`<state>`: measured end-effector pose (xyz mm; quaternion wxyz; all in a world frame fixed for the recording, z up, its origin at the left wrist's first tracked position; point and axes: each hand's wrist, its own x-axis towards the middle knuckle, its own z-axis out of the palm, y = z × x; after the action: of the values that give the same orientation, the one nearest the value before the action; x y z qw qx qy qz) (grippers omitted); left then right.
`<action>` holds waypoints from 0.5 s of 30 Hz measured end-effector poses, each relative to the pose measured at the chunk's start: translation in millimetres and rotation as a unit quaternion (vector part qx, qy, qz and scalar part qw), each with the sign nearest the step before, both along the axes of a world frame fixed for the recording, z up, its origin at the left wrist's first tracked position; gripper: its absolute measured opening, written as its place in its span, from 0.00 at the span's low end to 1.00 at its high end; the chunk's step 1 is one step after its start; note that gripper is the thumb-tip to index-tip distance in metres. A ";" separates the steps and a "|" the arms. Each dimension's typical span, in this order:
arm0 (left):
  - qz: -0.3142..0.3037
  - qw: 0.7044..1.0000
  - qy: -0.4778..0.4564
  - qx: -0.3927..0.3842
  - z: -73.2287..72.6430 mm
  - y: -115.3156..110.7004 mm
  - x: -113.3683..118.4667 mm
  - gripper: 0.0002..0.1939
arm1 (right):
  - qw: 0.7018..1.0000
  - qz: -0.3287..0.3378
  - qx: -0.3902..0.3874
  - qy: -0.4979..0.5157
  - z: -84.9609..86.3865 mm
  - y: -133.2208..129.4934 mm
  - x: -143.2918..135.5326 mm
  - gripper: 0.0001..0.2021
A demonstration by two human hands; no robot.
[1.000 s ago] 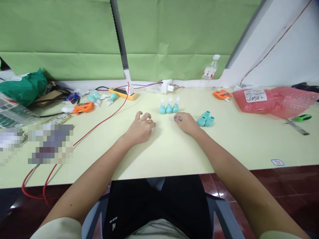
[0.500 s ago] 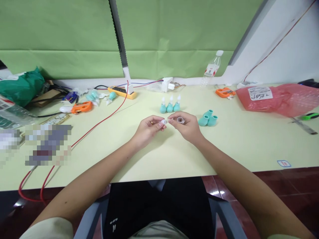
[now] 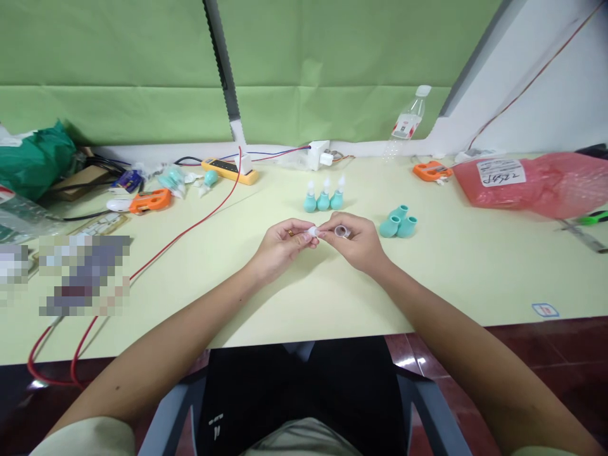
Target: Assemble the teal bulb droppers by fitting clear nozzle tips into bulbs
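My left hand (image 3: 286,246) pinches a small white piece (image 3: 312,232) between thumb and fingers. The fingertips of my right hand (image 3: 357,242) meet that piece from the right; whether they hold a separate small part is too small to tell. A clear, round-mouthed cup (image 3: 341,232) is also held in the curled fingers of my right hand. Behind my hands, three teal bulbs with white tips (image 3: 323,201) stand in a row. To the right of my right hand sit three teal bulbs with open mouths (image 3: 399,223), close together.
A clear bottle (image 3: 408,120) stands at the back. Orange tools lie left (image 3: 151,201) and right (image 3: 432,170). A pink bag (image 3: 541,183) is at the right, a green bag (image 3: 38,158) at the left. A red cable (image 3: 185,229) crosses the left of the table (image 3: 456,278).
The fingertips of my right hand have closed the small gap to the white piece in my left hand. The camera view has shifted slightly.
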<state>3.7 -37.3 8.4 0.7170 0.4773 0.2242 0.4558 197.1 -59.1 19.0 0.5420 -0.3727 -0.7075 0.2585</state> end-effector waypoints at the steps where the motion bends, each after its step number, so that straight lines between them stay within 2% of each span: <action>1: 0.000 1.000 0.002 0.005 -1.0 0.6 -0.2 0.17 | 1.000 0.001 0.012 -0.002 0.8 0.0 0.1 0.11; 6: 0.007 1.000 0.015 0.025 -6.0 2.8 -1.2 0.16 | 0.999 0.005 0.034 -0.037 6.6 -1.9 1.8 0.11; 10: 0.007 0.999 0.022 0.024 -7.4 3.1 -1.2 0.16 | 0.998 0.002 0.007 -0.059 9.9 -4.5 3.1 0.13; 15: 0.008 0.999 0.024 0.024 -7.1 2.9 -0.5 0.16 | 0.998 0.006 -0.046 -0.035 9.5 -6.1 3.3 0.13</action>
<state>3.3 -34.4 1.2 0.6962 0.5036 0.2342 0.4549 200.4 -65.2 28.5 0.4979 -0.4018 -0.7155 0.2804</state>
